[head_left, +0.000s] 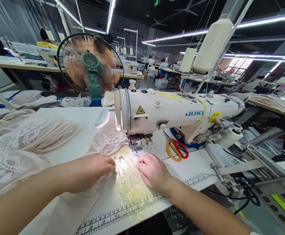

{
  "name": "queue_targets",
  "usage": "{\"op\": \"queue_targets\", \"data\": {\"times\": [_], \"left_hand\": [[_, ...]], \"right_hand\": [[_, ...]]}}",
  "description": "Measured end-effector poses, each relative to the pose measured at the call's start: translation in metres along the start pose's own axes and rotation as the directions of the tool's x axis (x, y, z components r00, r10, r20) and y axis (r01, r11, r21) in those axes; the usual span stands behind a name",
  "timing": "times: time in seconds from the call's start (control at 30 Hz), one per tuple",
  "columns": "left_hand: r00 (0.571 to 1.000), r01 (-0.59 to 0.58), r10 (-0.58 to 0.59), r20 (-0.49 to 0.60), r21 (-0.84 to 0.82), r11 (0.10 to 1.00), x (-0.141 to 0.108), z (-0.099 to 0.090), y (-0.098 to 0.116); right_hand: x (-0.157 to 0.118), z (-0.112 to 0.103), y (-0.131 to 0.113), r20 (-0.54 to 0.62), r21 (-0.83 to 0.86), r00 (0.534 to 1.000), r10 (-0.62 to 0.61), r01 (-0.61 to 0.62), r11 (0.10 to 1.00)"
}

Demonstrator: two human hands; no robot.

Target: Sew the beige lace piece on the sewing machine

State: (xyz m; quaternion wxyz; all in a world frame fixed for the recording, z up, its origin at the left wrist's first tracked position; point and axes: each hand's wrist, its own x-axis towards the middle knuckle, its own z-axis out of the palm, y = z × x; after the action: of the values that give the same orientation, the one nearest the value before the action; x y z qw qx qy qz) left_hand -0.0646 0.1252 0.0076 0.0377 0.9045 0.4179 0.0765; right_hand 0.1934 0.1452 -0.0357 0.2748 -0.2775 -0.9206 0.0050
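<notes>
A white sewing machine (172, 112) stands in front of me, its presser foot (135, 145) lowered close to the bed. My left hand (91, 171) is closed, fingers curled onto pale lace fabric (109, 140) that runs up to the left of the foot. Just in front of the foot, my right hand (154, 173) pinches something thin and light; what it is I cannot make out. Between both hands lies a shiny, yellowish clear plastic film (127, 179), over the bed and the printed ruler strip (118, 213). The needle is hidden.
Red-and-orange-handled scissors (176, 148) lie right of the foot. Piled lace pieces (42, 133) cover the table's left side. A large fan (91, 63) stands behind. Thread cones (214, 44) hang above right; a control panel (279, 205) sits low right. Other people work farther back.
</notes>
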Motion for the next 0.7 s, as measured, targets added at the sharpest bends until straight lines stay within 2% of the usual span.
{"op": "queue_targets", "data": {"times": [0.07,0.13,0.2,0.23,0.3,0.37,0.47,0.53,0.6,0.7], "left_hand": [[0.991,-0.009,0.007,0.137,0.014,1.000,-0.002,-0.011,0.007],[0.967,0.086,-0.116,0.226,0.138,0.987,0.001,-0.021,0.013],[0.945,0.176,-0.219,0.242,0.186,0.967,0.006,-0.028,0.013],[0.944,0.216,-0.242,0.225,0.133,0.967,0.008,-0.030,0.011],[0.950,0.286,-0.271,0.157,-0.080,0.955,0.008,-0.033,0.005],[0.934,0.356,-0.342,0.099,-0.284,0.890,0.006,-0.037,0.000],[0.894,0.421,-0.443,0.064,-0.454,0.785,0.006,-0.043,0.002],[0.876,0.423,-0.482,0.027,-0.526,0.738,0.008,-0.045,0.006],[0.876,0.407,-0.482,0.009,-0.552,0.728,0.010,-0.043,0.011],[0.939,0.312,-0.345,-0.003,-0.420,0.852,0.011,-0.034,0.016]], "right_hand": [[-0.001,-0.005,-0.004,-0.013,0.079,1.000,0.008,-0.007,0.997],[-0.004,-0.011,-0.013,-0.045,0.188,0.999,0.023,-0.015,0.982],[-0.010,-0.015,-0.024,-0.054,0.308,0.996,0.067,-0.047,0.950],[-0.014,-0.016,-0.032,-0.043,0.366,0.995,0.090,-0.068,0.928],[-0.023,-0.016,-0.048,-0.003,0.468,0.991,0.133,-0.116,0.876],[-0.030,-0.012,-0.065,0.062,0.564,0.985,0.161,-0.168,0.809],[-0.030,-0.008,-0.086,0.189,0.664,0.967,0.169,-0.252,0.704],[-0.022,-0.008,-0.094,0.255,0.666,0.949,0.184,-0.310,0.678],[-0.013,-0.009,-0.097,0.290,0.634,0.928,0.232,-0.368,0.681],[-0.004,-0.009,-0.095,0.304,0.576,0.888,0.343,-0.459,0.676]]}}
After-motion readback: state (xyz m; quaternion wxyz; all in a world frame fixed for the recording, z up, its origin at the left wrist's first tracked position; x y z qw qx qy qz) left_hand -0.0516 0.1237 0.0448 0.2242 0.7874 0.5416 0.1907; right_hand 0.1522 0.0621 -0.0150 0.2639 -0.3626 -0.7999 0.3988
